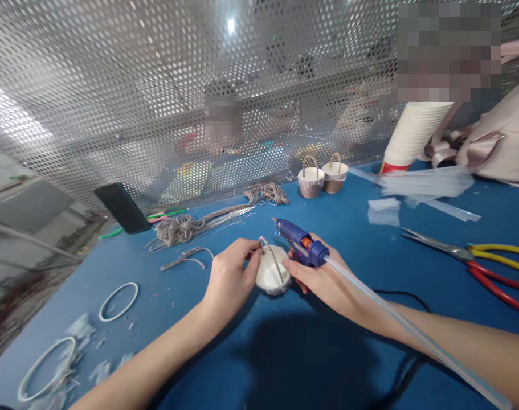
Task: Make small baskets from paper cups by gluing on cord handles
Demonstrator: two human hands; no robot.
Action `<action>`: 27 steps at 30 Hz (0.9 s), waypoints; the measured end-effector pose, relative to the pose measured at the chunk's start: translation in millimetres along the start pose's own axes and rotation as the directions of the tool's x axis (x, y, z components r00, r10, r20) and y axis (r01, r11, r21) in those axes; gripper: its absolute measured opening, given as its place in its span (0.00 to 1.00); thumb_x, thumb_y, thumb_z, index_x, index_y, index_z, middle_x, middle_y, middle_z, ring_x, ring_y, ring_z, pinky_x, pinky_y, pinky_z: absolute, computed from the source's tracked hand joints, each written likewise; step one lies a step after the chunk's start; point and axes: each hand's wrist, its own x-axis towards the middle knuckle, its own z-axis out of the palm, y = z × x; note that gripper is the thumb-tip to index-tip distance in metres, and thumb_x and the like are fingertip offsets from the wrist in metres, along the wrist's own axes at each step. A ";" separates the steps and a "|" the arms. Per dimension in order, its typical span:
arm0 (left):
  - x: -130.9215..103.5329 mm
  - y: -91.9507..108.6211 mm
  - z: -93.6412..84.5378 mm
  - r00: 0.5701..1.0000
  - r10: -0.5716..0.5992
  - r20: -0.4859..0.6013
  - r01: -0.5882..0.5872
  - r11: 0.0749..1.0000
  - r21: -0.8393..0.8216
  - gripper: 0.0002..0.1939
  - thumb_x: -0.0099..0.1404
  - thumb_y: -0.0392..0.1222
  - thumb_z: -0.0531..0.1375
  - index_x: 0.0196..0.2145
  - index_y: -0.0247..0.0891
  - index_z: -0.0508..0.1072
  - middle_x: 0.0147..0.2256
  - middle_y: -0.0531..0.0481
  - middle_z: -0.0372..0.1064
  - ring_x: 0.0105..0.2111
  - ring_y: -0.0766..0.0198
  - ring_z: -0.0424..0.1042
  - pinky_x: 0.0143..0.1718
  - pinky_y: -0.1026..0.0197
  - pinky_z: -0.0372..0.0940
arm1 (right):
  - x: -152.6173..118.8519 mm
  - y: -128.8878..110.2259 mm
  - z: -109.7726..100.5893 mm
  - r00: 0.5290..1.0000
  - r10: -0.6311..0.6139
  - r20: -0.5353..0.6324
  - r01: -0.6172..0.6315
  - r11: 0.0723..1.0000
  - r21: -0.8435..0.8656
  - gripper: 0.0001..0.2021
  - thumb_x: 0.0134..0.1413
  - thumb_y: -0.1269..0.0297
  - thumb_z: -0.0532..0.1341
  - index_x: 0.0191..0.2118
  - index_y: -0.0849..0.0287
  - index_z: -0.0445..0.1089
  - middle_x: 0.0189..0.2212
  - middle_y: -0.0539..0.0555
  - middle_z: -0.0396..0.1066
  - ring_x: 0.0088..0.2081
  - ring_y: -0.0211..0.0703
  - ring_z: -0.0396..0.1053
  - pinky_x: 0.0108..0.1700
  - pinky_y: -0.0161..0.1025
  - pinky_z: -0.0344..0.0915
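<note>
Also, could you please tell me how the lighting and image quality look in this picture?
In the head view, a bright spot and an upper-left streak glare around the perforated grey metal screen; a soft-edged dark shadow falls on the blue tabletop, bottom centre; blocky pixelation hides patches at upper right and upper centre; wide-angle distortion seems to stretch the edges.

We see a bright white lamp glare through the perforated grey metal screen, and daylight-like white light wash over its left side. A dark, soft-edged shadow falls on the matte blue tabletop below the bare hands. Wide-angle distortion stretches the edges; shapes behind the screen are indistinct, and pixelated blocks cover two patches.
</note>
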 end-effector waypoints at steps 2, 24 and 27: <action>0.2 0.7 -0.3 1.000 0.006 -0.004 -0.006 1.000 0.002 0.09 0.63 0.36 0.53 0.30 0.36 0.72 0.27 0.51 0.74 0.24 0.67 0.71 0.23 0.68 0.62 | 0.6 1.7 0.7 1.000 -0.006 -0.013 0.006 1.000 0.005 0.10 0.50 0.58 0.63 0.34 0.54 0.62 0.18 0.41 0.61 0.16 0.33 0.60 0.20 0.31 0.57; 9.3 -5.1 -9.9 0.914 -0.326 0.243 0.396 0.850 -0.348 0.20 0.56 0.37 0.53 0.46 0.32 0.71 0.35 0.45 0.76 0.34 0.60 0.73 0.35 0.59 0.67 | 7.3 -6.8 -3.9 0.998 -0.052 -0.037 0.047 0.992 -0.120 0.05 0.47 0.64 0.60 0.30 0.56 0.63 0.19 0.44 0.64 0.19 0.36 0.61 0.24 0.35 0.60; 16.5 -15.3 -17.8 0.816 -0.306 0.490 0.549 0.676 -0.492 0.25 0.52 0.37 0.56 0.49 0.33 0.67 0.43 0.42 0.74 0.40 0.58 0.73 0.42 0.55 0.67 | 15.3 -11.4 -8.0 0.998 -0.058 -0.001 0.057 0.985 -0.161 0.04 0.45 0.65 0.61 0.30 0.56 0.64 0.21 0.46 0.66 0.22 0.37 0.63 0.27 0.36 0.61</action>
